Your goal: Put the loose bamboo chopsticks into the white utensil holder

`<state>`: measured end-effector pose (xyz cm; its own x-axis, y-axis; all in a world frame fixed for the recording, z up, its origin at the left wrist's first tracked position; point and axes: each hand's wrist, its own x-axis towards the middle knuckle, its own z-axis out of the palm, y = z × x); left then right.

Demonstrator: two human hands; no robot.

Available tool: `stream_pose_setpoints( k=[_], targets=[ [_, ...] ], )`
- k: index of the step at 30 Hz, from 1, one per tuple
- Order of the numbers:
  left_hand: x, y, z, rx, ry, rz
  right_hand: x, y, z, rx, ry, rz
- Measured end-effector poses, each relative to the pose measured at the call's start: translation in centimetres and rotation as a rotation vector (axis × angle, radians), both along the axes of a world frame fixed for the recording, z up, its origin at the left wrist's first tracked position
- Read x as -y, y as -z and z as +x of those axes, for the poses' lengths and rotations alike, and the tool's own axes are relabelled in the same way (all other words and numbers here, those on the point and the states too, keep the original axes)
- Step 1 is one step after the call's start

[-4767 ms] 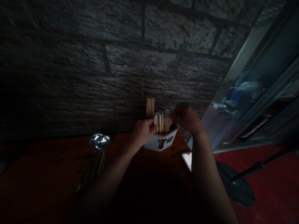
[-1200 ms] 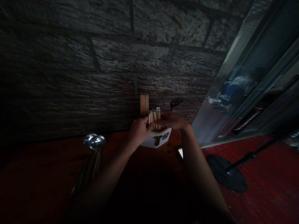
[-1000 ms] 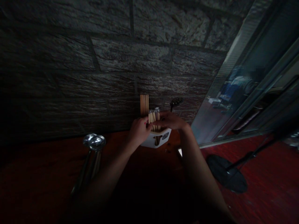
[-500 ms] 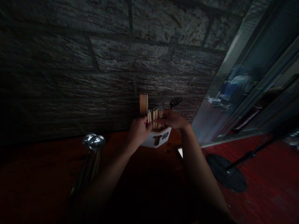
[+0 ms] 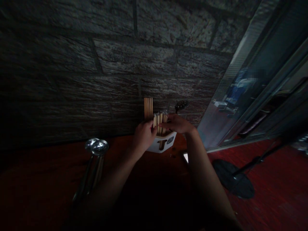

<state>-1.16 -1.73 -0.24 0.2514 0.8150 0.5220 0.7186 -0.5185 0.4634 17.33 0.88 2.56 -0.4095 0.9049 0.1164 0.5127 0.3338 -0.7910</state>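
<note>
A white utensil holder stands on the table against the wall. Wrapped chopsticks stand upright in its front part, their clear plastic ends on top. From the left, my left hand curls its fingers against the bundle. My right hand wraps round the bundle's right side, thumb across the front. Bare wooden chopsticks rise behind my left hand in a flat row. A black slotted spoon sticks up behind my right hand. The far fingers of both hands are partly hidden.
Several metal ladles lie on the reddish table at the left. A phone with a lit screen lies by my right forearm. Right of the table are a round black stand base on the red floor and a glass door.
Between my hands, the wrapped chopsticks at the left have shifted slightly right and sit closer to the others. Both hands stay almost in place.
</note>
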Motion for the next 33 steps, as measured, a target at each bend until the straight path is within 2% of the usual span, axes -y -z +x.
stream_pose_setpoints(
  k=[12, 18, 25, 33],
  targets=[
    [-0.2, 0.3, 0.0, -0.001, 0.005, 0.003, 0.8, -1.2, 0.3, 0.04, 0.043, 0.003],
    [0.0, 0.0, 0.2, -0.012, -0.03, -0.013, 0.6, -1.0, 0.0, 0.029, 0.071, -0.012],
    [-0.2, -0.3, 0.5, 0.126, -0.011, -0.03, 0.4, -0.8, 0.1, 0.078, 0.071, 0.023],
    [-1.0, -0.2, 1.4, 0.11, -0.042, 0.0, 0.3, -0.7, 0.4, 0.054, 0.047, 0.034]
  ],
)
